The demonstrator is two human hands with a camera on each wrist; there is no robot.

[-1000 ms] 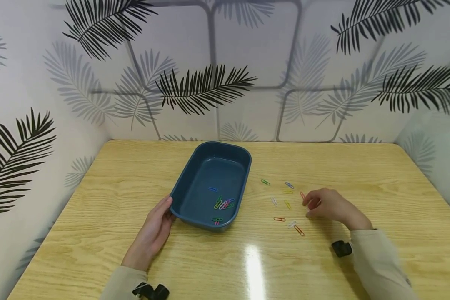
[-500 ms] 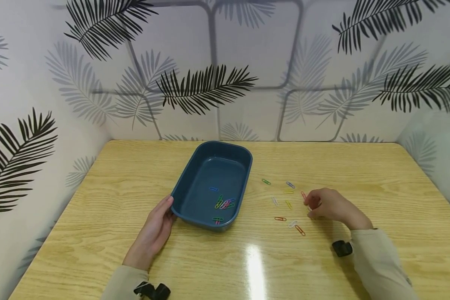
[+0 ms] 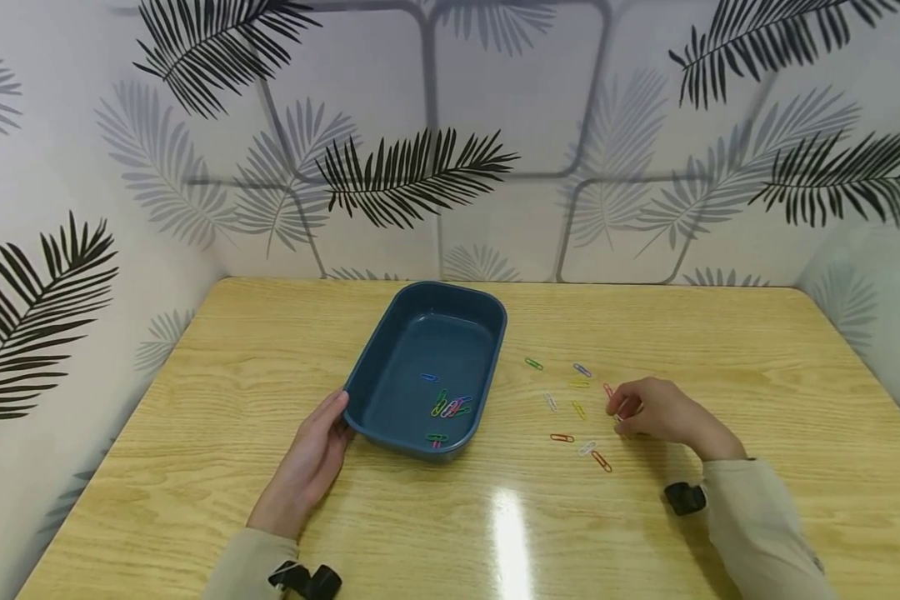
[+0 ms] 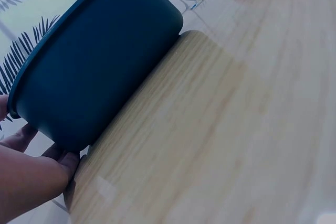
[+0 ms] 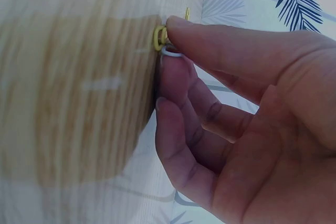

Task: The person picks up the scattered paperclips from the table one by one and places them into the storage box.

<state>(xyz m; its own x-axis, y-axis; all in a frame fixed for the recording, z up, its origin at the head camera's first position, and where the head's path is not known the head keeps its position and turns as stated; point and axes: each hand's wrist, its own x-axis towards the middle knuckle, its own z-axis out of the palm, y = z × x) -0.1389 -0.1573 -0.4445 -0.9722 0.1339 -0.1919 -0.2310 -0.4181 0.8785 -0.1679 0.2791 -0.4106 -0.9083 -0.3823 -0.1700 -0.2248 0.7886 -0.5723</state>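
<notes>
A deep blue rectangular plastic box (image 3: 450, 343) stands on the light wooden desk (image 3: 270, 333), and the left hand (image 3: 303, 467) grips its near left corner with the fingers. Inside the box lie several coloured paper clips (image 3: 461, 411). To the right of the box, past more scattered clips (image 3: 562, 437), the fingers of the right hand (image 3: 663, 412) pinch a small white paper clip (image 5: 172, 52); one yellow paper clip (image 5: 158, 38) is just beside the thumb
</notes>
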